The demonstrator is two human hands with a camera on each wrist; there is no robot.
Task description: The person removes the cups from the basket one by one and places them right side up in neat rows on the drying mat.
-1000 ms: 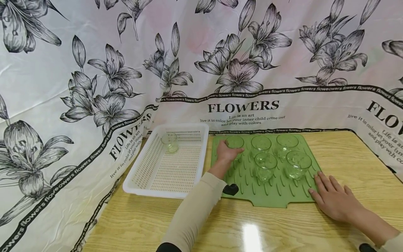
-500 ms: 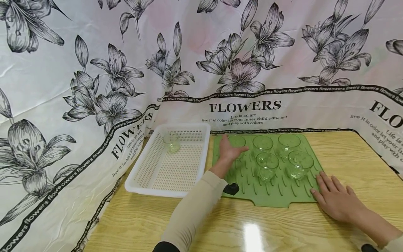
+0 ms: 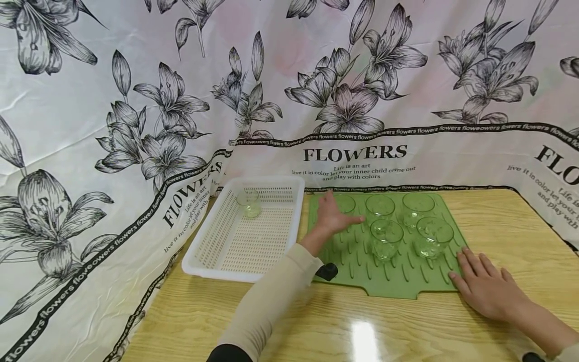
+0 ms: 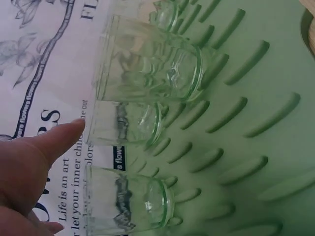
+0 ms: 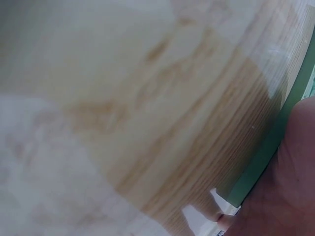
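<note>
Several clear drinking glasses stand upright on a green ridged drying mat. My left hand is over the mat's back left, thumb and fingers spread apart, right in front of the back left glass, which it partly hides. In the left wrist view, that glass shows just past my left hand, with nothing gripped. My right hand rests flat on the table, its fingertips at the mat's right edge. The right wrist view shows part of that hand beside the green mat edge.
A white perforated plastic basket stands left of the mat, with one glass near its back left corner. Behind the wooden table hangs a flower-printed cloth.
My left hand has let go of the back left glass, and its fingers have spread and drawn slightly away from it. The right hand stays in place.
</note>
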